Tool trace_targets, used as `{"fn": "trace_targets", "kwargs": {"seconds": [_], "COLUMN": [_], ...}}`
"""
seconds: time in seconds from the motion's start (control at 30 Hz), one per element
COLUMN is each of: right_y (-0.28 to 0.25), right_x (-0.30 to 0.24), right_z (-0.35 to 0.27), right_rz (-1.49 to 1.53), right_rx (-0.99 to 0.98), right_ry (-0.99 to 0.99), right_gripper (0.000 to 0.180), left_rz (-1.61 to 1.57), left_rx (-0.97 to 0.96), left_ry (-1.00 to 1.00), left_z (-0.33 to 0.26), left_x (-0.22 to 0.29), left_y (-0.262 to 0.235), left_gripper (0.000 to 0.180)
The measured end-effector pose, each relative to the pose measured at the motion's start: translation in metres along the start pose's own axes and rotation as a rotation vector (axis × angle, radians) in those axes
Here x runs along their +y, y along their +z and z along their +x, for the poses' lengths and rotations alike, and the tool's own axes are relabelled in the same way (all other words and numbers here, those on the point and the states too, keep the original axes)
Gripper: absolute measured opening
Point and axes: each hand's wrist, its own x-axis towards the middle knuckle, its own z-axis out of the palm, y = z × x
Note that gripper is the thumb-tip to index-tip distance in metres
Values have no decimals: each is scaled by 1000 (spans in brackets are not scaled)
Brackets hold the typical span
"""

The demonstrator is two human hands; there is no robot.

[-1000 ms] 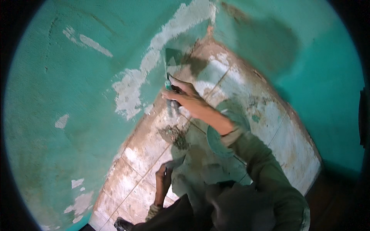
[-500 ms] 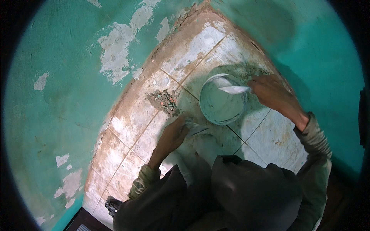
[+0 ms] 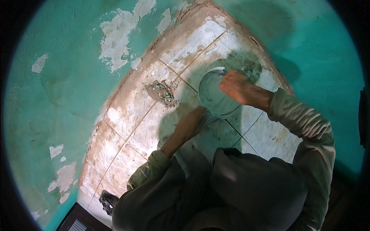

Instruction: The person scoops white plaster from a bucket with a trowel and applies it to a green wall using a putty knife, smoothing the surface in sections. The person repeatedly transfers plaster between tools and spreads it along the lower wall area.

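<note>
A round bucket (image 3: 206,102) with pale, creamy putty (image 3: 212,89) in it stands on the tiled floor. My right hand (image 3: 242,89) is closed over its right side, gripping a putty knife (image 3: 222,71) whose blade reaches the far inner rim; my fingers hide much of the tool. At the bucket's near edge, my left hand (image 3: 192,122) is closed on a flat scraper (image 3: 211,121). The scraper's blade lies close against the rim; whether it touches cannot be told.
A heap of crumbled rubble (image 3: 162,92) lies left of the bucket. Green walls (image 3: 69,96) with bare, peeled patches meet in a corner ahead. My knees (image 3: 254,181) are close below. A dark crumpled thing (image 3: 108,202) sits at lower left.
My right hand has moved left over the bucket, lowering the putty knife toward the far rim. My left hand has moved up and right, bringing the scraper to the near rim.
</note>
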Motion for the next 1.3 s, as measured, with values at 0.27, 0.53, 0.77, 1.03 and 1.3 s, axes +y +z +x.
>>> {"fn": "trace_targets", "kwargs": {"seconds": [0.27,0.53,0.77,1.03,1.3], "right_y": [-11,-38,-51,-55,-38], "right_x": [-33,5,-14,-48,-63], "right_z": [6,-45,-92,-93,-63], "right_rz": [164,458,811,620,299], "right_rx": [392,-126,236,641,855], "right_ry": [-196,488,716,480,416], "right_gripper": [3,28,31,39,52], "left_rz": [-43,-131,-1058,-1633,-1565], "left_rx": [-67,49,612,407,628], "left_ry": [-85,-236,-537,-478,-150], "left_z": [1,-6,-2,44,43], "left_x": [6,2,-25,14,60], "left_y": [3,-31,-31,-31,-48], "left_gripper": [24,22,16,23,21]}}
